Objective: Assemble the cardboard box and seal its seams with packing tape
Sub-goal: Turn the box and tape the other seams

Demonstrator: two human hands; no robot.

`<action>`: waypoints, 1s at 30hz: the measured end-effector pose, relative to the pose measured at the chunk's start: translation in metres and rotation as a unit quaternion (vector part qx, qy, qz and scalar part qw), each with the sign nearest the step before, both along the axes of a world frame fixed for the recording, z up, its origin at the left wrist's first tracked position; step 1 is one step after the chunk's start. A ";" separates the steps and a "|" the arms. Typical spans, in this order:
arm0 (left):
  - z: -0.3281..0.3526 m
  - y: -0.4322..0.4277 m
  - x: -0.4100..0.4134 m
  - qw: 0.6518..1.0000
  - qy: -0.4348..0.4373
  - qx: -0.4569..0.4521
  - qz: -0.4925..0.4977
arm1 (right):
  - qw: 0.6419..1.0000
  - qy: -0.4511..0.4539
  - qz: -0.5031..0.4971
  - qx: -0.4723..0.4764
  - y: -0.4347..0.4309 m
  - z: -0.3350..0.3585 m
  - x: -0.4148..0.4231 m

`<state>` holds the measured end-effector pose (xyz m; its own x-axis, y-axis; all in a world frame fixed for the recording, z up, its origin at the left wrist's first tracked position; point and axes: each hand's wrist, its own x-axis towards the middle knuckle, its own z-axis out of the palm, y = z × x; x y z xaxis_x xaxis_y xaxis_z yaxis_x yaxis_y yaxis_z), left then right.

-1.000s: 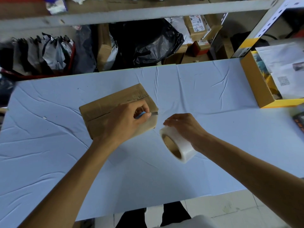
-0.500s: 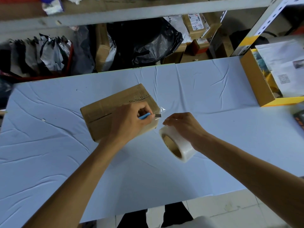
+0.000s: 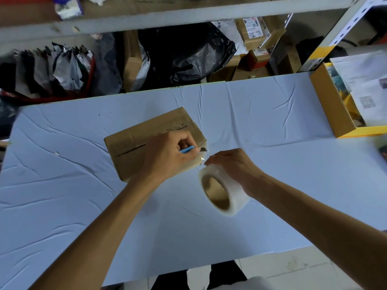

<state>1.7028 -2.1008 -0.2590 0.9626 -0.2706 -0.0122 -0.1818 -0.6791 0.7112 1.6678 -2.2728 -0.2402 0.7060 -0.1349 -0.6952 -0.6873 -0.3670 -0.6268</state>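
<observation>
A closed brown cardboard box [image 3: 134, 143] lies on the light blue table [image 3: 272, 143], its centre seam showing on top. My left hand [image 3: 167, 158] rests over the box's near right part and grips a small blue-handled cutter [image 3: 188, 149], whose blade points right past the box's edge. A strip of clear tape stretches from the box's right end to the tape roll [image 3: 226, 191]. My right hand [image 3: 234, 166] grips the top of that roll, which stands tilted on the table just right of the box.
An open yellow-edged cardboard box [image 3: 330, 105] with papers sits at the table's right edge. Behind the table stand a metal shelf [image 3: 167, 17], black bags [image 3: 188, 51] and stacked parcels [image 3: 253, 32]. A red bin of packets [image 3: 58, 70] is at the back left.
My left hand has pushed the cutter's blade a little further right, out past the box's edge into the stretched tape. The roll and my right hand have barely moved.
</observation>
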 end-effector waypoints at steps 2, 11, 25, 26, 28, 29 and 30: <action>-0.001 0.001 0.001 1.000 0.010 -0.012 0.003 | 1.000 -0.006 -0.007 -0.004 -0.004 -0.001 0.000; -0.009 -0.002 -0.003 0.998 0.025 -0.059 0.017 | 0.996 -0.016 0.062 -0.070 -0.017 -0.008 0.006; -0.019 -0.002 -0.001 0.994 0.042 -0.090 0.038 | 0.977 -0.044 0.151 -0.142 -0.024 -0.015 0.004; -0.019 -0.002 -0.001 0.995 0.041 -0.089 0.038 | 0.980 -0.042 0.142 -0.130 -0.023 -0.016 0.003; -0.020 -0.002 -0.001 0.994 0.037 -0.095 0.039 | 0.983 -0.039 0.129 -0.125 -0.022 -0.016 0.000; -0.021 -0.002 -0.001 0.994 0.036 -0.099 0.039 | 0.980 -0.043 0.132 -0.139 -0.022 -0.016 -0.002; -0.022 -0.003 -0.002 0.994 0.035 -0.100 0.039 | 0.976 -0.046 0.143 -0.161 -0.022 -0.016 -0.003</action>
